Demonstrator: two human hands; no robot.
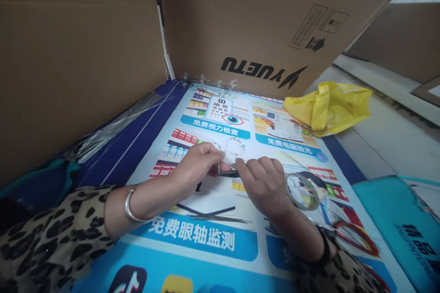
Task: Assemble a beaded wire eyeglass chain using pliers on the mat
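Note:
My left hand is closed, thumb and fingers pinching a thin silvery wire. My right hand is wrapped round what look like dark pliers; only their narrow tip shows, pointing left to the wire at my left fingertips. The grip hides the handles. Just beyond the hands is a small wire ring with a greenish bead; whether it joins the held wire I cannot tell. Beside my right wrist lies a roll of clear tape.
A printed sheet covers the table, with dark strips on it. Cardboard walls stand behind and left. Wire lengths lie left, wire pieces at the back. Rightward are a yellow bag, red coil and teal bag.

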